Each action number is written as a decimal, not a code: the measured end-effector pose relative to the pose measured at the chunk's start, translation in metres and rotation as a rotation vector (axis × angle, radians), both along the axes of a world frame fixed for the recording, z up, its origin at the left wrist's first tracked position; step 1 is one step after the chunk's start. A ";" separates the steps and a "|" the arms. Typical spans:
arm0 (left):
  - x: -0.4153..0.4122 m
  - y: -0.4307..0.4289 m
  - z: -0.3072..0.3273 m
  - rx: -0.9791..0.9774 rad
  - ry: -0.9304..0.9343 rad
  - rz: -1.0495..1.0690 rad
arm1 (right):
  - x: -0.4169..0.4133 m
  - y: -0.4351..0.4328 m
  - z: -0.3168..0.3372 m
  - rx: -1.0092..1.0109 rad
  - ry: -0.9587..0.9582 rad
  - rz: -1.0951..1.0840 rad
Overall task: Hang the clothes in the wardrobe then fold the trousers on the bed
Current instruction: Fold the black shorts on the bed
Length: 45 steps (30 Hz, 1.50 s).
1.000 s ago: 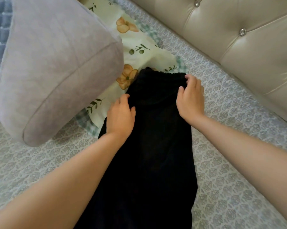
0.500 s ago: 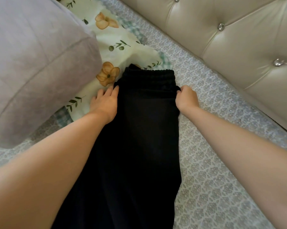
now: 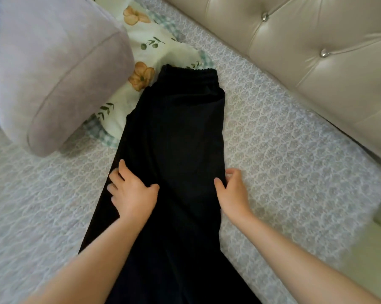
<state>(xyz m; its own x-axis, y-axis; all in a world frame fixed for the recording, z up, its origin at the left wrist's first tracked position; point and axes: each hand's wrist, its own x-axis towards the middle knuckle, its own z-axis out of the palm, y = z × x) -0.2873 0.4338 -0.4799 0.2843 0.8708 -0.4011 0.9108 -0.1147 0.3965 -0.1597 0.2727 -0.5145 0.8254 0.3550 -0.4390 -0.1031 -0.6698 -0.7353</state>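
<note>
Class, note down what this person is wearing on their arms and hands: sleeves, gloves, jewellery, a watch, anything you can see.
Nothing is worn that shows. The left hand and right hand have no gloves, and no rings, watch or bracelet are visible. The left forearm and right forearm are uncovered down to the bottom edge of the picture; no sleeve comes into view.

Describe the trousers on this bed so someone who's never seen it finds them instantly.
Find the beige tufted headboard at top right, then the patterned bedspread below it. The trousers lie lengthwise there, waistband overlapping a floral cloth beside a grey pillow. They're the only black thing in sight.
</note>
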 end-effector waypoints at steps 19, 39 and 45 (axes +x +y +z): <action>-0.098 0.053 -0.031 -0.297 -0.366 0.468 | -0.040 -0.031 0.000 -0.018 0.349 -0.071; -0.183 0.014 -0.023 -0.647 -0.459 0.436 | -0.154 -0.080 0.019 -0.162 0.489 0.308; -0.231 -0.062 0.001 -0.829 -0.343 0.273 | -0.202 -0.109 0.024 -0.359 0.441 0.442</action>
